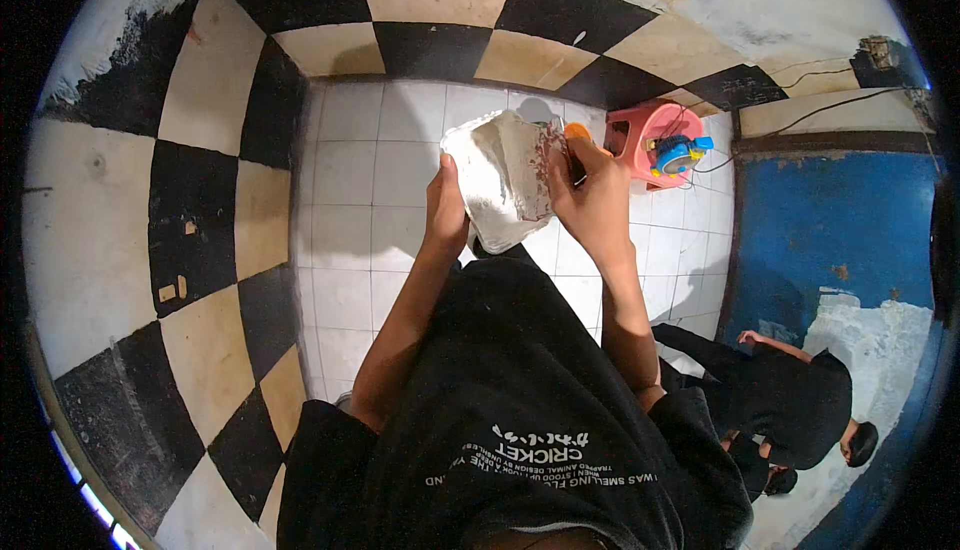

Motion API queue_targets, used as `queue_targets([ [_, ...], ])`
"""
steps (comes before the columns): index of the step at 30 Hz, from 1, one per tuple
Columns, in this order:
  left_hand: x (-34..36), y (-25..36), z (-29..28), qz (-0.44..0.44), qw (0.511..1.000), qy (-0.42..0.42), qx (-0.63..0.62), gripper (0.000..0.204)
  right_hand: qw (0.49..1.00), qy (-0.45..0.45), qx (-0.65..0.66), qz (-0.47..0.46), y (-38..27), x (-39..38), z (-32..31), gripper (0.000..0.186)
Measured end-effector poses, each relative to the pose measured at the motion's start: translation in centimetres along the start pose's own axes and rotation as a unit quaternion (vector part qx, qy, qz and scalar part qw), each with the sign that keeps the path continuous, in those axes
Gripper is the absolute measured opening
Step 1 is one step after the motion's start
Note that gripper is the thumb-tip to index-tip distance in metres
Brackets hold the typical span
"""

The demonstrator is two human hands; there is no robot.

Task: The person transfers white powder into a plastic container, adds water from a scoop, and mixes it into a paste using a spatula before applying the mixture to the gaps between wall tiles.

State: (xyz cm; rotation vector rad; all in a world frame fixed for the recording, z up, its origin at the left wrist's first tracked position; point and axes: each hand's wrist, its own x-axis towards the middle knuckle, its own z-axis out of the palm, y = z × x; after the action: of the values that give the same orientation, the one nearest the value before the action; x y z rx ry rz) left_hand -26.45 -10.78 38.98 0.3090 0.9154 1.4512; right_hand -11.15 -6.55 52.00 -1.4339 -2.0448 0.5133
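My left hand [447,200] grips the left side of a white-smeared, shallow container [485,175], held up above the tiled floor, its thumb along the rim. At the container's right, my right hand [590,200] has its fingers curled at a reddish-streaked flat part [542,165]; whether that is a separate tool or part of the container, I cannot make out. An orange object [577,135] shows just behind my right fingers, partly hidden by them.
A pink plastic stool [625,130] bears a blue-and-yellow device [680,155] with wires. Checkered walls [195,220] stand left and ahead, a blue door [800,220] right. Two people [775,400] in dark clothes are at the lower right, near white paint on the blue surface.
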Motion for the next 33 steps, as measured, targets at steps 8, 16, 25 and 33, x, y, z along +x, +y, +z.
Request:
queue_targets([
  [8,0.6,-0.2,-0.3,-0.067,0.992,-0.038,-0.102,0.074,1.0,0.017,-0.008,0.011,0.3,0.2,-0.7,0.012],
  [16,-0.2,0.5,0.5,-0.041,0.998,0.007,-0.042,0.071,0.998,-0.033,0.044,-0.019,-0.1,-1.0,1.1,0.011],
  [25,-0.6,0.7,0.5,-0.037,0.997,0.013,-0.07,0.07,0.999,0.0,-0.01,-0.034,0.5,-0.9,2.9,0.013],
  [33,-0.2,0.0,0.3,-0.043,0.996,-0.017,-0.078,0.069,0.999,0.022,-0.032,-0.013,0.4,-1.1,0.7,0.011],
])
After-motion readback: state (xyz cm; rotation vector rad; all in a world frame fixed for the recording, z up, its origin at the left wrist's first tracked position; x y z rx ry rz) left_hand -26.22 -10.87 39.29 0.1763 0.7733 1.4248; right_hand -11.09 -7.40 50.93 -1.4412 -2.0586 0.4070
